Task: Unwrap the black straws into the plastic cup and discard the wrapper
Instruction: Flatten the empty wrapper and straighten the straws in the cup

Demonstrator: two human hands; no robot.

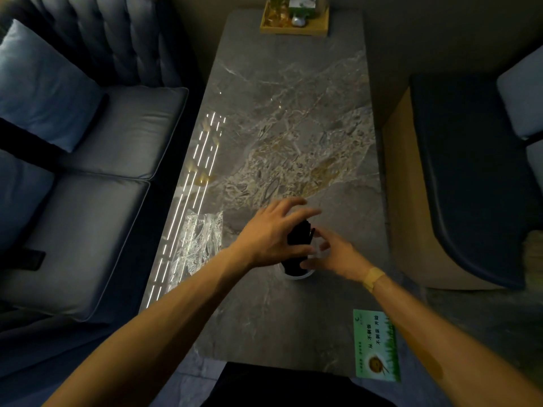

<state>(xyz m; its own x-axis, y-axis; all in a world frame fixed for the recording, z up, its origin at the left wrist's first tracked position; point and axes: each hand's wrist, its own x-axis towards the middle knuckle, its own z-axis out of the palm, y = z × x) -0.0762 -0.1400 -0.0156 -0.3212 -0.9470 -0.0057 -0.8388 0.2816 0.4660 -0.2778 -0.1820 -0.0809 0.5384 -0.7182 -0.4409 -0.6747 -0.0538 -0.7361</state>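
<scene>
A bundle of black straws (299,236) stands in a clear plastic cup (299,275) on the marble table (288,118). My left hand (273,230) hovers over the straw tops with fingers spread, touching the bundle from the left. My right hand (335,254) is at the cup's right side, blurred, fingers apart against the cup and straws. The crumpled clear wrapper (199,239) lies flat on the table to the left of the cup, free of both hands.
A green card (377,346) lies at the table's near right corner. A wooden tray (293,20) with small items stands at the far end. A blue sofa (88,160) runs along the left; a dark bench (470,171) is on the right.
</scene>
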